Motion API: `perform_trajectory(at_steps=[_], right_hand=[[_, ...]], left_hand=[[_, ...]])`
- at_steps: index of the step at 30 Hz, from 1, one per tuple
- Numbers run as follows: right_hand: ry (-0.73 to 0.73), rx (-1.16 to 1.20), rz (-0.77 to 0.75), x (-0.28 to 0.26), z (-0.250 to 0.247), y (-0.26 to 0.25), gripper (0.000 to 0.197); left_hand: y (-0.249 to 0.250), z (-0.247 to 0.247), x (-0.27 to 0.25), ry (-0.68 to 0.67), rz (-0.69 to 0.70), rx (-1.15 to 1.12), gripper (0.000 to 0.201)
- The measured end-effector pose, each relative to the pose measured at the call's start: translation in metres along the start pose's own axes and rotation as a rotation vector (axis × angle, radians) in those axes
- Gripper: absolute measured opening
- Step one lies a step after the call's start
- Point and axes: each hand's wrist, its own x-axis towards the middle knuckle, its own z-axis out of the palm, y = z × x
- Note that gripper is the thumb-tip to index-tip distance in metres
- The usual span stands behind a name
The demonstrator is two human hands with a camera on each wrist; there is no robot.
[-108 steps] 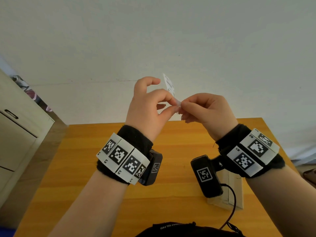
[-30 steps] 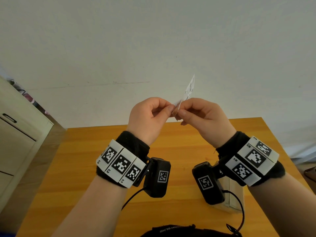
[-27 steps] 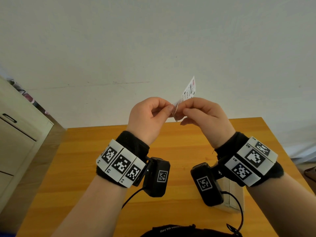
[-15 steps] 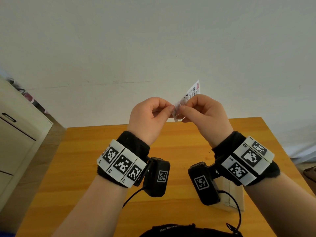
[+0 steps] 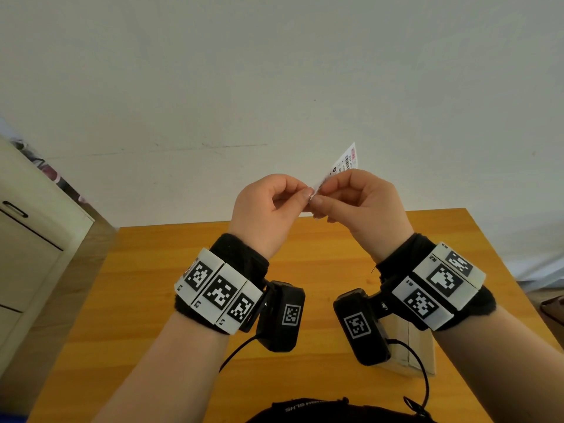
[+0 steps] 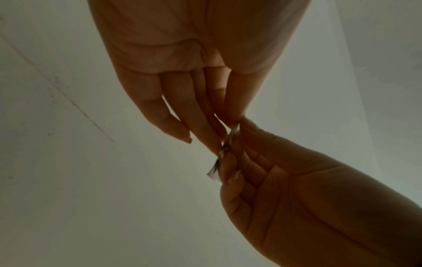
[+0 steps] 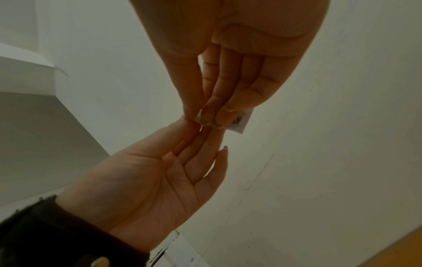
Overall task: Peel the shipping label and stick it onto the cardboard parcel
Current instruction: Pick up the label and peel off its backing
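Both hands are raised above the wooden table [image 5: 158, 300], meeting at a small white printed shipping label [image 5: 345, 161]. My right hand [image 5: 354, 203] pinches the label between thumb and fingers, and its printed end sticks up past the knuckles. My left hand [image 5: 274, 206] pinches the label's lower corner between thumb and forefinger. The left wrist view shows the label [image 6: 224, 151] edge-on between both hands' fingertips. In the right wrist view a printed corner of the label [image 7: 239, 122] pokes out beyond the fingers. The cardboard parcel [image 5: 412, 346] lies on the table under my right wrist, mostly hidden.
A pale cabinet [image 5: 27, 239] with a dark handle stands left of the table. A white wall is behind the hands. Black wrist cameras with cables hang under both wrists. A dark garment [image 5: 320, 410] sits at the near edge.
The label has swung from leaning left to leaning up and right. My right hand has closed further over it, and my left hand has settled into a corner pinch.
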Motion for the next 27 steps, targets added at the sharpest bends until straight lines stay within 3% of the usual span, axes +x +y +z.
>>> perform_trajectory(at_steps=[6,16,21,27], right_hand=[[0.007,-0.034,-0.001,-0.0005,-0.0012,0.0017,0.016],[0.004,-0.074,-0.007,-0.0031,-0.0002,0.0011,0.014],[-0.021,-0.068,0.013,-0.0024,-0.0017,0.0026,0.008],[-0.032,0.013,0.026,-0.0023,-0.0009,0.0026,0.009]], left_hand=[[-0.0011,-0.0006,-0.0006,-0.005,0.041,0.044,0.023],[-0.0027,0.0004,-0.0004,0.012,0.039,0.082,0.021],[-0.0008,-0.0013,-0.0004,0.014,0.062,0.122,0.008],[0.0005,0.0008,0.0002,0.064,0.122,0.207,0.007]])
